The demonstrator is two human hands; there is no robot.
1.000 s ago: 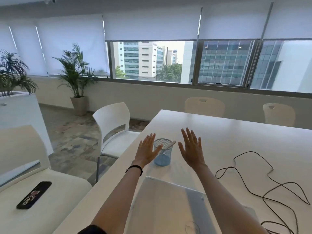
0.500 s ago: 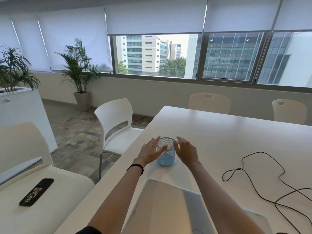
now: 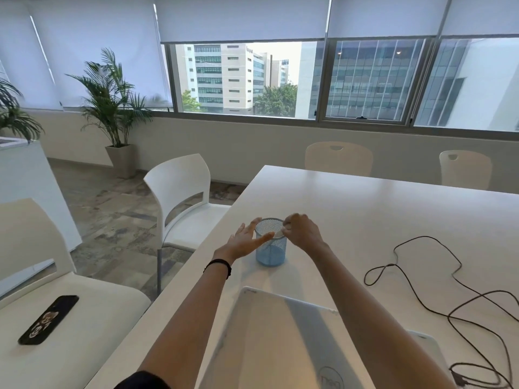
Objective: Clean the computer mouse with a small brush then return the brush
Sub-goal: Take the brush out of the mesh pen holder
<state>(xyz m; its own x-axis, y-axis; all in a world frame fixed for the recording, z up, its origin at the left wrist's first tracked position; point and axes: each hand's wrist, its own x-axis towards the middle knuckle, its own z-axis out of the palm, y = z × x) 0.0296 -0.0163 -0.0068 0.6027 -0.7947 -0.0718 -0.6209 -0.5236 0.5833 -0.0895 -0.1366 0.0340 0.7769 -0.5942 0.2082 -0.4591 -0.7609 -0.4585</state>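
Observation:
A blue mesh cup point(image 3: 271, 251) stands on the white table point(image 3: 365, 209) in front of me. My left hand point(image 3: 243, 240) is open, its palm against the cup's left side and its thumb across the front. My right hand point(image 3: 302, 233) is at the cup's right rim, fingers pinched together on the pale handle of the small brush point(image 3: 278, 235), which leans inside the cup. The bristles are hidden in the cup. No computer mouse is in view.
A closed grey laptop point(image 3: 280, 346) lies under my forearms at the near edge. A black cable point(image 3: 421, 276) loops over the table to the right. White chairs point(image 3: 179, 186) stand on the left; a black phone point(image 3: 47, 318) lies on the nearest seat.
Both hands dropped from raised and spread above the cup to the cup itself. The left hand settled on its side, and the right hand's fingers closed at the rim on the brush handle.

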